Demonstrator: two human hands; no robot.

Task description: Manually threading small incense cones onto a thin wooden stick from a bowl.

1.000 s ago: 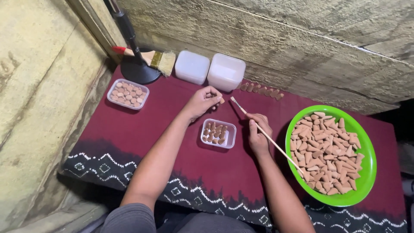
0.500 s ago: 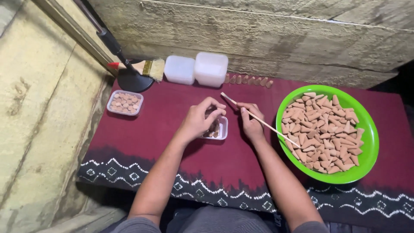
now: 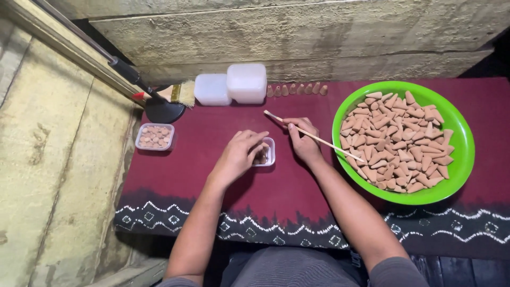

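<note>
My left hand (image 3: 238,155) rests over a small clear plastic box (image 3: 268,154) that holds brown cone-shaped pieces, fingers curled on its contents. My right hand (image 3: 304,141) sits just right of the box and grips a thin wooden stick (image 3: 324,140), which slants from upper left down to the rim of a green bowl (image 3: 463,159). The bowl is full of tan cones (image 3: 396,141). Everything lies on a maroon cloth (image 3: 202,175).
A second small box of cones (image 3: 154,136) stands at the left. Two white lidded tubs (image 3: 230,85), a paintbrush (image 3: 170,93) and a black stand base (image 3: 162,110) are at the back. A row of cones (image 3: 296,89) lines the concrete wall.
My left hand has come down from behind the box onto it and now covers most of it. The view has shifted, and my right hand still holds the stick.
</note>
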